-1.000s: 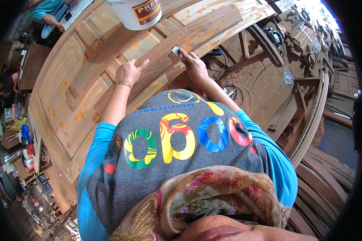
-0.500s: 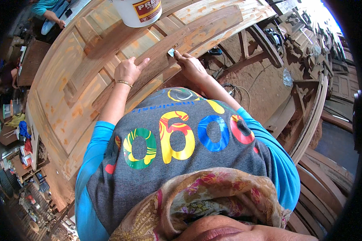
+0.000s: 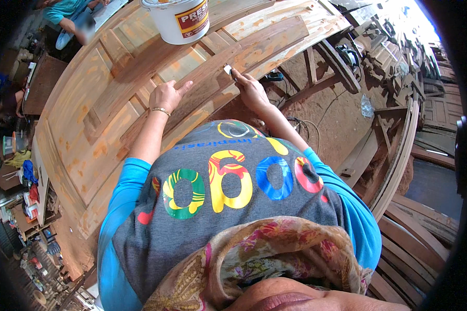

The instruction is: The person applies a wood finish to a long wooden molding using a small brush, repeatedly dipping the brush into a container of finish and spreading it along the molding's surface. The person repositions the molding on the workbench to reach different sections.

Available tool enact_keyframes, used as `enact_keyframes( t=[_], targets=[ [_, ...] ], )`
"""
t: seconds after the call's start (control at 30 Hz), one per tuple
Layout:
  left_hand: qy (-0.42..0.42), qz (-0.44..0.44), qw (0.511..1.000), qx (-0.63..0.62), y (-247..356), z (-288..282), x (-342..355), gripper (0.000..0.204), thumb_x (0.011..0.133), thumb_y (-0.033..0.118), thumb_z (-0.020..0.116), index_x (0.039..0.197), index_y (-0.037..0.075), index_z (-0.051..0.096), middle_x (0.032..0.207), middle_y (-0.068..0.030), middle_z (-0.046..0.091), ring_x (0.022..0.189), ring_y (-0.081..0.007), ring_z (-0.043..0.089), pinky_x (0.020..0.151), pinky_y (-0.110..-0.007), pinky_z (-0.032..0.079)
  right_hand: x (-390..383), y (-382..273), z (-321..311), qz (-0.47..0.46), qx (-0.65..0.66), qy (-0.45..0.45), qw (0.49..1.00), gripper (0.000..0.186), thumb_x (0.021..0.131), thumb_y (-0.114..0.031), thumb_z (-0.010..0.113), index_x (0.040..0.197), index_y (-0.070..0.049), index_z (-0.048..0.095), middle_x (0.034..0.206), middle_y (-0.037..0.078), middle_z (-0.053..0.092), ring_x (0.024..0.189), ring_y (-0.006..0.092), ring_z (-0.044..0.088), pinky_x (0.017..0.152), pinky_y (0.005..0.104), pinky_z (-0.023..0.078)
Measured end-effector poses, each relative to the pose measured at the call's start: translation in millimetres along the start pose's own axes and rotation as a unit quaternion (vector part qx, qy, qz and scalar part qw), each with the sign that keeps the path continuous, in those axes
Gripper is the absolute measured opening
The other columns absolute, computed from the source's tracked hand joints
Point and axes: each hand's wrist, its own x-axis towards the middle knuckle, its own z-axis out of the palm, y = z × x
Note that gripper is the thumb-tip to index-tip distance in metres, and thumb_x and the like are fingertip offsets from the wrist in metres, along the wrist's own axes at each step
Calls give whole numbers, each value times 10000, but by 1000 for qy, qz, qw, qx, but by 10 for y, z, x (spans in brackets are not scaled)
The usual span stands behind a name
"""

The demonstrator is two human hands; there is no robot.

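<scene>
A long brown wooden board lies slantwise across a large panelled wooden door with orange-brown filler patches. My left hand grips the board toward its left part, thumb stretched along it and the other fingers curled over, their tips hidden. In my right hand is a small scraper with a pale blade, pinched between thumb and fingers. The blade is at the board's surface; whether it touches cannot be made out. Beyond the board, a white bucket with a red and yellow label stands on the door.
Another person in blue sits at the far left. Wooden trestle parts and a cable are to the right, above the dirt floor. Wood scraps pile up at the far right. Assorted workshop items crowd the left.
My right hand and scraper have shifted slightly to the right along the board. My left hand keeps its hold. The bucket appears lower as the view tilts. The other person's arm has moved.
</scene>
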Motion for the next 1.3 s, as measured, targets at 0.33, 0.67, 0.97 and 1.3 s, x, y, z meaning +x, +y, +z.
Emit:
enact_keyframes(
  t=[0.33,0.67,0.97,1.3],
  targets=[
    [-24,-6,1000,0,38,-76,-63,876,781,834,444,1070,50,708,909,-226,700,911,-355,684,759,-448,554,65,-140,75,41,-154,-92,983,670,851,-18,526,1482,-144,338,1112,180,582,1001,388,623,821,452,526],
    [-26,-18,999,-15,82,-123,-82,859,796,813,455,1119,54,693,993,-232,696,961,-352,678,811,-443,549,422,-500,-610,44,-178,-179,967,321,905,-111,509,1213,-170,574,903,184,693,865,366,689,691,484,553],
    [1,4,1000,-2,480,7,108,750,795,778,502,916,66,706,863,-171,712,849,-313,698,722,-417,563,3347,-603,-1287,-267,-254,-21,930,236,887,-264,593,1003,-134,752,974,149,718,930,291,689,781,436,535],
    [2,-22,1000,-6,554,58,19,717,801,772,495,899,90,693,863,-162,713,816,-310,702,682,-422,560,3859,-1415,-1377,-287,-506,-161,797,377,798,-499,708,981,-174,764,986,113,728,942,289,695,755,445,553]
  ],
)
